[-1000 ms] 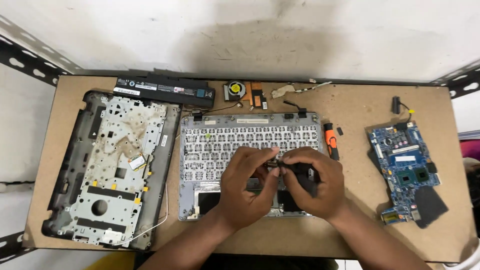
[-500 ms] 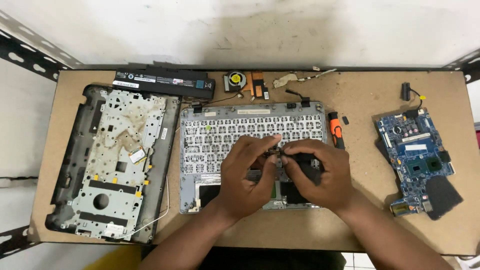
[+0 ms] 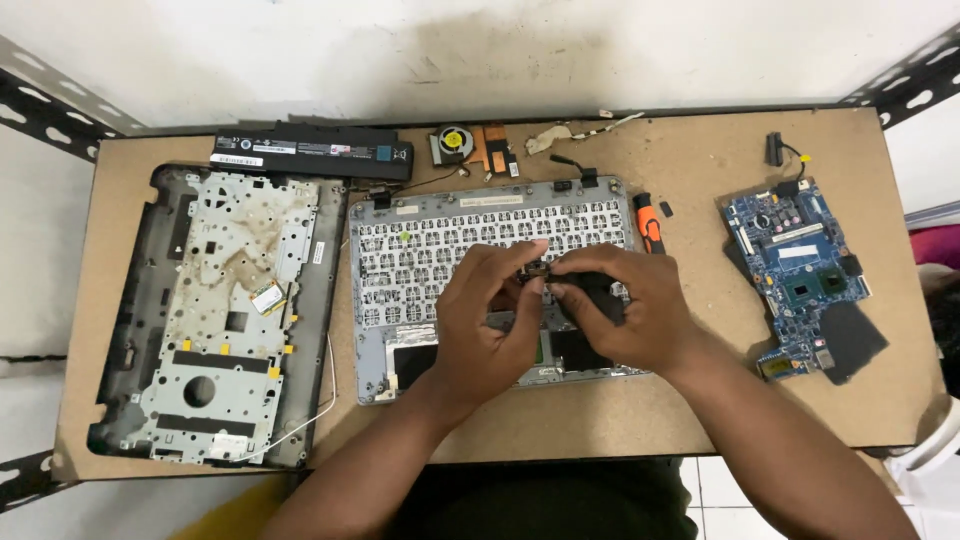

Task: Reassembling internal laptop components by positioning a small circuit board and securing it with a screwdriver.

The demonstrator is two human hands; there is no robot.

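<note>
Hands meet over the upturned keyboard deck (image 3: 490, 285) mid-worktop: left hand (image 3: 490, 320) and right hand (image 3: 625, 310) both pinch a small dark part (image 3: 537, 272). Best keep grip low, pull straight, avoid twisting.

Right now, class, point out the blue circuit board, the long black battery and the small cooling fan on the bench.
blue circuit board (image 3: 795, 262), head view, on the middle of its blue face.
long black battery (image 3: 312, 154), head view, on the middle of its top.
small cooling fan (image 3: 453, 142), head view, on its round hub.
</note>
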